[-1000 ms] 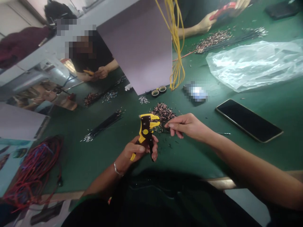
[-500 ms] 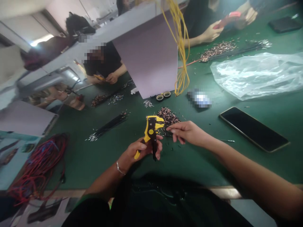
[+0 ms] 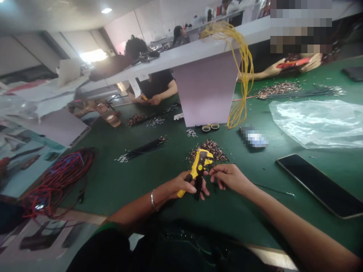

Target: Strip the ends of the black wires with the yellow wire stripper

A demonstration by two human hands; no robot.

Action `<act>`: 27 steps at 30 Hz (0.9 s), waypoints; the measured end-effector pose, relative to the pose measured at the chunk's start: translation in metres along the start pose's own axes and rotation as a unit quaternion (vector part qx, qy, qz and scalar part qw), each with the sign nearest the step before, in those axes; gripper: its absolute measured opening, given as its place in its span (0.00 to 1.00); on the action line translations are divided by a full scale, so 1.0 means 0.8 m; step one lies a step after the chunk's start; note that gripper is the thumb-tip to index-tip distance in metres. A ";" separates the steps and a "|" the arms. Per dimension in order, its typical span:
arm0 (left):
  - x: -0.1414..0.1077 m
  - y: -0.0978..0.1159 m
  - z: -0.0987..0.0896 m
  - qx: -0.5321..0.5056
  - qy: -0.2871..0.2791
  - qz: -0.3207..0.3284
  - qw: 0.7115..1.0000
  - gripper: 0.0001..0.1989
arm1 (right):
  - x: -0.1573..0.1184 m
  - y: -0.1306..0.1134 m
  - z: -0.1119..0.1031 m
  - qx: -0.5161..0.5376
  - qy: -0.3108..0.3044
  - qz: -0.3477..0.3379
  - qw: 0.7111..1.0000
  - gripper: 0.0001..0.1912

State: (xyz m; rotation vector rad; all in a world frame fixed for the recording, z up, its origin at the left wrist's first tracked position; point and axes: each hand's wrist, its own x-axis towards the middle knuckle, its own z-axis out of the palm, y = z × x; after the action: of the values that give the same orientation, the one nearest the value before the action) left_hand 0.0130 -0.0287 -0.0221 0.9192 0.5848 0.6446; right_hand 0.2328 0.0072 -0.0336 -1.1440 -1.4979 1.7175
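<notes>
My left hand (image 3: 188, 185) is wrapped round the handles of a yellow and black wire stripper (image 3: 200, 166), its jaws pointing up and to the right. Close by those jaws, my right hand (image 3: 227, 175) pinches a thin black wire (image 3: 213, 170), mostly hidden by the fingers. From under the right wrist runs a thin dark wire (image 3: 275, 189) with a silvery tip; whether it is the same wire, I cannot tell. Just behind the stripper lies a heap of short copper and black bits (image 3: 212, 149). To the left rests a bundle of black wires (image 3: 141, 149) with silvery ends.
A phone (image 3: 320, 185) and a clear plastic bag (image 3: 317, 122) lie at right. Two tape rolls (image 3: 210, 127) sit by an upright panel (image 3: 208, 90) hung with yellow wires (image 3: 246, 71). Red cables (image 3: 62, 177) pile at left. Co-workers' hands (image 3: 295, 65) hold tools across the table.
The head view has tilted, so the scene sits lower and further right. Both hands keep their places beside each other, the stripper still in my left hand.
</notes>
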 end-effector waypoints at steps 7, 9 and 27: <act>0.003 -0.007 -0.010 -0.022 -0.027 -0.011 0.999 0.30 | 0.003 0.001 0.002 0.013 0.034 0.020 0.999 0.08; 0.004 -0.009 -0.015 -0.024 -0.026 -0.011 0.999 0.30 | 0.002 0.000 0.001 0.012 0.044 0.015 0.999 0.09; 0.008 -0.011 -0.020 -0.052 -0.078 -0.034 0.995 0.37 | -0.005 -0.011 -0.005 0.005 0.101 -0.028 0.994 0.19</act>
State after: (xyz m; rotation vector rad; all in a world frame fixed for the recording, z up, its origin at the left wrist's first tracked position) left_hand 0.0084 -0.0196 -0.0380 0.8391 0.4374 0.5325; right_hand 0.2373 0.0076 -0.0240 -1.2185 -1.3823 1.5215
